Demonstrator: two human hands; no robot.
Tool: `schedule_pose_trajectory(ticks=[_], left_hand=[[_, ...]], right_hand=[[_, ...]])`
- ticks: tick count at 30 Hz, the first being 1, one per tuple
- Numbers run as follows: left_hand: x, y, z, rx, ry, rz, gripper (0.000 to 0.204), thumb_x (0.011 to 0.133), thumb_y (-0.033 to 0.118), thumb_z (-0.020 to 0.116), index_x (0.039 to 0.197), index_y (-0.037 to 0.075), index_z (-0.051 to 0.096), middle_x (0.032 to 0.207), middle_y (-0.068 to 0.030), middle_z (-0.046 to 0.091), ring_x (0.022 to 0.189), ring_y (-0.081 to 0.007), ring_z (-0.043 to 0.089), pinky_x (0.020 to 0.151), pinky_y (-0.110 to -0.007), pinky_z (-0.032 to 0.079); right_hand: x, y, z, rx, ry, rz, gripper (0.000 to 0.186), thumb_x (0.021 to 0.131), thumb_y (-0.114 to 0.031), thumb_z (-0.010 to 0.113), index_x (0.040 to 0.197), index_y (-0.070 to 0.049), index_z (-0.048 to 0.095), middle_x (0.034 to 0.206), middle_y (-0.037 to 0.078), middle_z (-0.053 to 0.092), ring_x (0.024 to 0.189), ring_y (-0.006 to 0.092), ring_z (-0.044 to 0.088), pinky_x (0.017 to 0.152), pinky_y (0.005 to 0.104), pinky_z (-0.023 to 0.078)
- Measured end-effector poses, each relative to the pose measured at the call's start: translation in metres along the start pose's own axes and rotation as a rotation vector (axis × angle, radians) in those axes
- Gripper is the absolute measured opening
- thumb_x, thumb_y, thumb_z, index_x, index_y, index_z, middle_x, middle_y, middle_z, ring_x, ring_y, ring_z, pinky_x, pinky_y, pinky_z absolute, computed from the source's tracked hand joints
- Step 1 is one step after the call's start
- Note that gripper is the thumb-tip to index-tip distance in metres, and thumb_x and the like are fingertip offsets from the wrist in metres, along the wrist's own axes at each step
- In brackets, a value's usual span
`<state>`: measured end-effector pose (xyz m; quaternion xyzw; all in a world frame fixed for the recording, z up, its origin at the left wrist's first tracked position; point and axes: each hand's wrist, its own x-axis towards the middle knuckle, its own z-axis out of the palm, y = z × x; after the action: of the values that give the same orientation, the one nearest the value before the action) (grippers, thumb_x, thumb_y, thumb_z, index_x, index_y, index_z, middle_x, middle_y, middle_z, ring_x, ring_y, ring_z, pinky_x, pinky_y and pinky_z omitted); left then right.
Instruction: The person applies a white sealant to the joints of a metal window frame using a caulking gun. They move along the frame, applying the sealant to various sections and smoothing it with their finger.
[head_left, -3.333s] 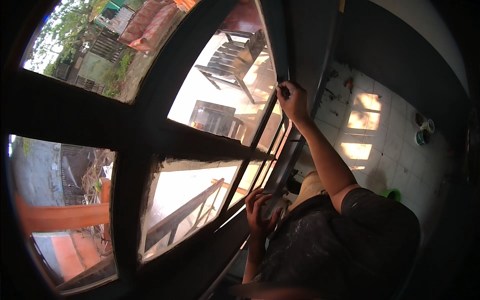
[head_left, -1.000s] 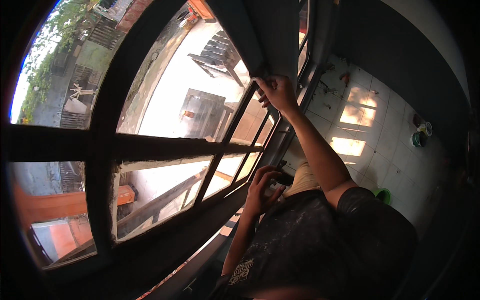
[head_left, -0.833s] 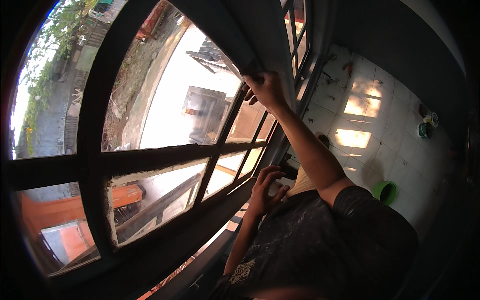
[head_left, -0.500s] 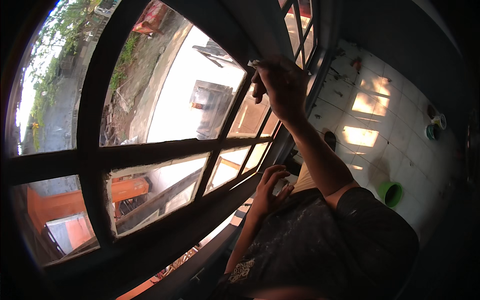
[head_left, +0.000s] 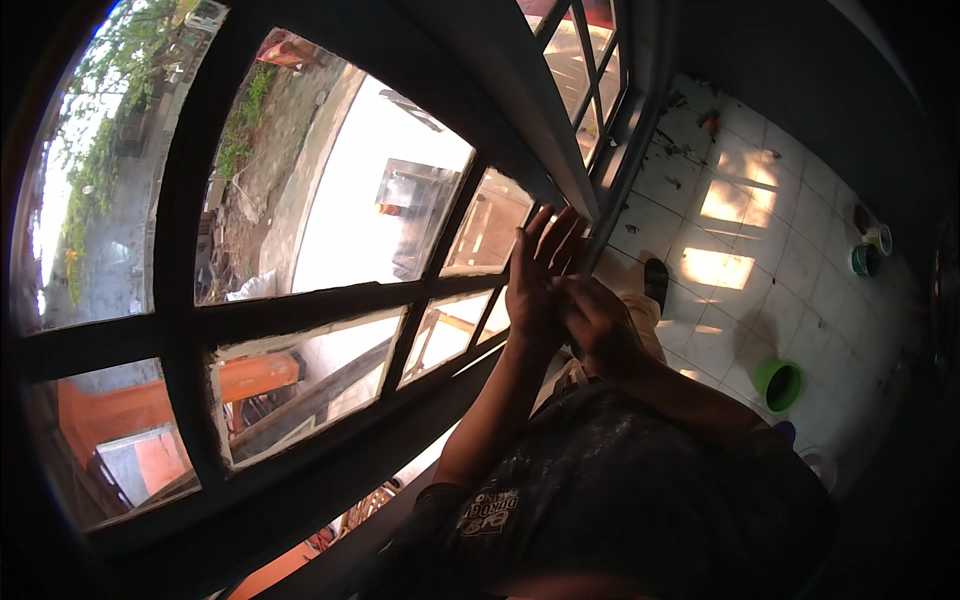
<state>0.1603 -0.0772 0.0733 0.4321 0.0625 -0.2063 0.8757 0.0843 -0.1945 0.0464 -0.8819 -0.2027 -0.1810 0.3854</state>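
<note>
My left hand (head_left: 538, 285) is raised beside the dark window frame (head_left: 290, 310), its palm turned up and its fingers stretched out and apart. Against that palm my right hand (head_left: 597, 322) rests with bent, pinched fingertips. Whatever lies between the fingertips and the palm is too dark and small to make out. Both hands are in front of the lower right panes, apart from the glass. Pale light comes through a large glass pane (head_left: 340, 180) to their left.
A second gridded window (head_left: 580, 80) stands beyond the hands. On the white tiled floor (head_left: 735, 310) are a green bucket (head_left: 778, 386), a small dark green tub (head_left: 863, 261) and a white tub (head_left: 880, 238). Dark debris (head_left: 680, 145) lies along the wall.
My right hand has come down from the upper window frame, where it held a small pale piece, to my left palm. My left hand has risen and its fingers have straightened.
</note>
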Motion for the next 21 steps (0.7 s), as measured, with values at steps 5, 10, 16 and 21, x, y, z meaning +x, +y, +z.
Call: schedule_pose_trajectory(ticks=[5,10,16,21], left_hand=[[0.044,-0.031,0.029,-0.158,0.126,-0.091,0.065,0.119,0.048,0.041,0.166,0.004,0.039,0.165,-0.0203,0.049,0.152,-0.0295,0.05,0.127,-0.043,0.043],[0.074,-0.064,0.069,-0.266,0.116,-0.147,0.067,0.116,0.052,0.049,0.164,0.005,0.041,0.16,-0.0169,0.055,0.145,-0.0292,0.058,0.122,-0.043,0.048],[0.08,-0.095,0.126,0.043,-0.246,-0.177,0.053,0.119,0.039,0.045,0.155,0.001,0.054,0.146,-0.0144,0.069,0.133,-0.024,0.065,0.117,-0.04,0.049],[0.104,-0.099,0.18,0.014,-0.284,-0.113,0.05,0.12,0.035,0.044,0.153,0.0,0.057,0.148,-0.0156,0.068,0.131,-0.0219,0.066,0.114,-0.036,0.052]], right_hand=[[0.006,0.025,-0.053,-0.045,-0.089,0.026,0.034,0.096,-0.002,0.061,0.125,0.012,0.069,0.147,0.027,0.06,0.144,0.0417,0.055,0.116,0.0513,0.05],[-0.007,0.077,-0.082,0.267,0.051,0.189,0.028,0.094,0.004,0.064,0.121,0.009,0.072,0.143,0.023,0.066,0.14,0.0403,0.058,0.112,0.05,0.052],[-0.006,0.137,-0.146,0.413,0.024,0.613,0.025,0.088,0.004,0.077,0.113,0.001,0.075,0.112,0.02,0.076,0.111,0.0372,0.075,0.092,0.0425,0.06],[0.018,0.171,-0.188,0.304,0.039,0.52,0.025,0.087,0.003,0.077,0.111,0.0,0.072,0.106,0.018,0.074,0.1,0.0334,0.075,0.081,0.0414,0.059]])
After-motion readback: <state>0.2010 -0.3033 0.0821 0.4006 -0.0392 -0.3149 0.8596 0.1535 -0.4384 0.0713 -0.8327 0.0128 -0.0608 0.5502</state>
